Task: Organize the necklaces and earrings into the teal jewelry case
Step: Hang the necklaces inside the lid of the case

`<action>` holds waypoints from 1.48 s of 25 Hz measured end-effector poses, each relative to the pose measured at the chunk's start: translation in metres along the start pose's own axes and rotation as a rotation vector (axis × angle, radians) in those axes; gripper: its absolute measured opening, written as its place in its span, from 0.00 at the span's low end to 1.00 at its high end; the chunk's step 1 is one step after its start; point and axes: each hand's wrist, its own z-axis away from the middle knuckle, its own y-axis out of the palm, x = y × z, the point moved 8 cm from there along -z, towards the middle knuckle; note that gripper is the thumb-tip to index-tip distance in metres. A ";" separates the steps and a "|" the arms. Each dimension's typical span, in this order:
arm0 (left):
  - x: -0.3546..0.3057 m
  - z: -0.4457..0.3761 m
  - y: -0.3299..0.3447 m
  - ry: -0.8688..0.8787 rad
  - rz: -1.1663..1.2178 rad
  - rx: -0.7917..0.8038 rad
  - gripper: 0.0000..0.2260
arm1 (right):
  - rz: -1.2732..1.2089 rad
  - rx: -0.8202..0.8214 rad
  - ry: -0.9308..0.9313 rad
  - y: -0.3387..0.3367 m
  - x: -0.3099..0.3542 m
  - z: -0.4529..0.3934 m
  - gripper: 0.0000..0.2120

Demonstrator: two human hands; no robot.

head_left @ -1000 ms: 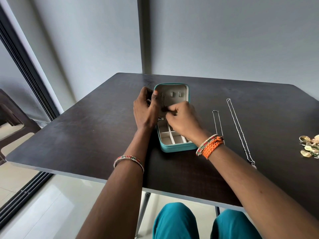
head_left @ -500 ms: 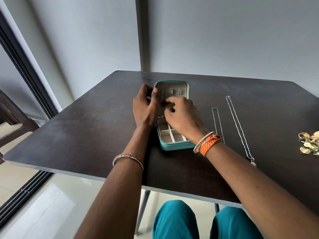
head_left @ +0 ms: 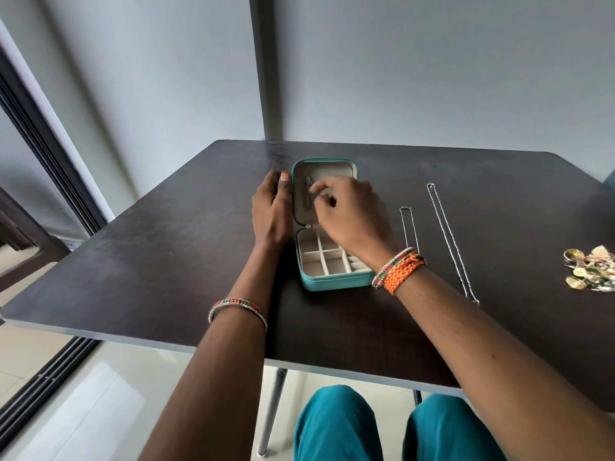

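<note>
Head view: left hand [head_left: 271, 207] grips the teal case [head_left: 336, 284] lid; two necklaces [head_left: 449, 241] lie just right.

Soft daylight from the window [head_left: 40, 181] at left lights the scene evenly, a pale sheen lies on the dark table [head_left: 159, 247], the right hand [head_left: 349, 211] is motion-blurred, and straight lines bow near the edges.

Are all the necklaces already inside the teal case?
No, two necklaces lie on the table, right of the open case.
</note>
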 end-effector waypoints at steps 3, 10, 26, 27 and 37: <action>0.004 0.001 0.008 -0.083 -0.041 0.074 0.18 | -0.096 -0.194 0.054 -0.044 -0.019 -0.010 0.10; -0.011 -0.004 0.020 -0.049 -0.267 0.240 0.27 | 0.172 -0.008 0.202 -0.090 -0.123 -0.023 0.11; -0.115 0.024 0.165 0.191 -0.302 0.284 0.21 | 0.555 0.305 0.091 -0.020 -0.153 -0.020 0.10; -0.111 0.026 0.165 0.184 -0.283 0.265 0.21 | 0.589 0.326 0.071 -0.019 -0.151 -0.018 0.11; -0.088 0.029 0.163 0.033 -0.259 0.285 0.14 | -0.169 0.078 0.132 -0.065 -0.137 -0.026 0.05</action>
